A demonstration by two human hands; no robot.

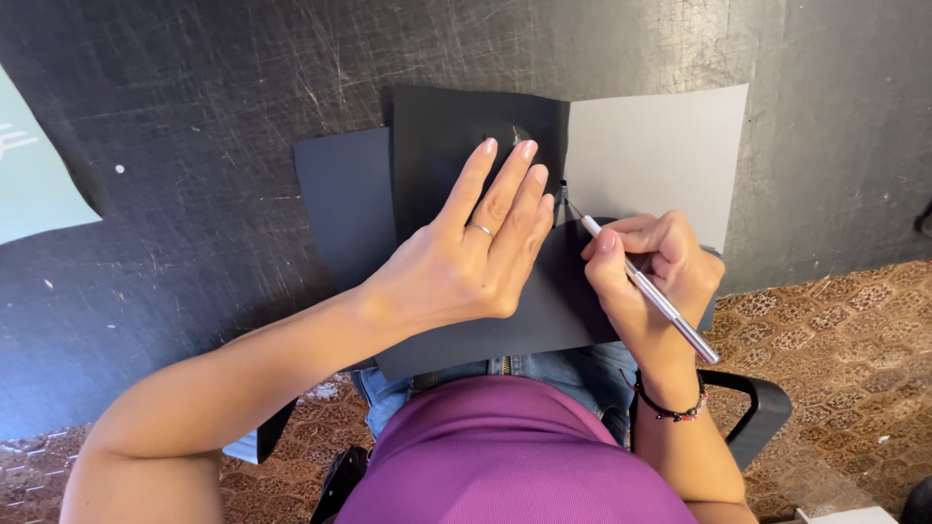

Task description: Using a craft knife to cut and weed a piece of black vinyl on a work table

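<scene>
My left hand (476, 247) lies flat, fingers together, pressing a black sheet of paper (456, 136) onto the dark scratched table (194, 146). A ring sits on one finger. My right hand (646, 262) grips a slim silver craft knife (652, 294) like a pen, its blade tip touching the black sheet's right edge near my left fingertips. A grey sheet (660, 155) lies under and to the right of the black one. Another dark sheet (345, 194) sticks out on the left.
A pale green sheet (34, 175) lies at the table's left edge. A patterned brown floor (835, 330) shows to the right and below. A black chair arm (762, 412) is beside my right wrist, which wears a beaded bracelet.
</scene>
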